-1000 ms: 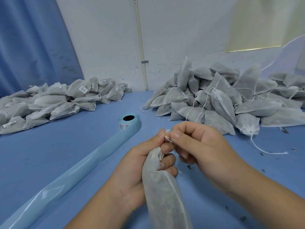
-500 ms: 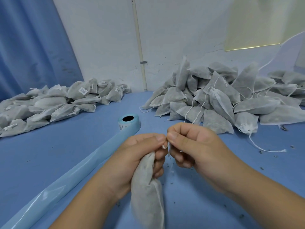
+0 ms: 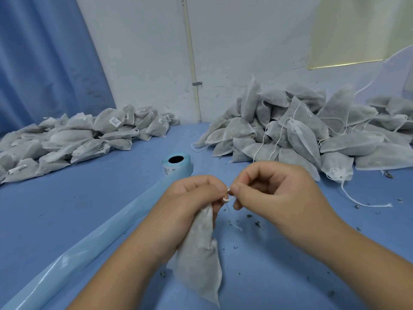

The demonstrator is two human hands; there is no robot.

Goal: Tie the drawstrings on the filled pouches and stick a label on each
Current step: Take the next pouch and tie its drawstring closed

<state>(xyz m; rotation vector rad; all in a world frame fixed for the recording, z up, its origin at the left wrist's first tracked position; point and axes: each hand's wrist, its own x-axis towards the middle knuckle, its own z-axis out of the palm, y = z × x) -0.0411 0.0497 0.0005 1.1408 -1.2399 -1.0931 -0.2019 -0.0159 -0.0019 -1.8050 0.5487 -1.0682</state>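
1. Our left hand [image 3: 190, 206] grips the filled pouch [image 3: 199, 253] by its neck, above the near edge of the tabletop [image 3: 67, 209].
2. Our right hand [image 3: 277, 193] pinches its white drawstring [image 3: 226, 199].
3. A label roll [image 3: 177, 164] stands mid-tabletop; untied pouches [image 3: 312, 135] heap at the far right corner.

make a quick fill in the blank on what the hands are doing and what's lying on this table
The left hand grips the pouch while the right hand pinches its ____ drawstring.
The labelled pile lies on the person's ____ side.
The label roll stands on the ____ table.
Missing words: white; left; blue.
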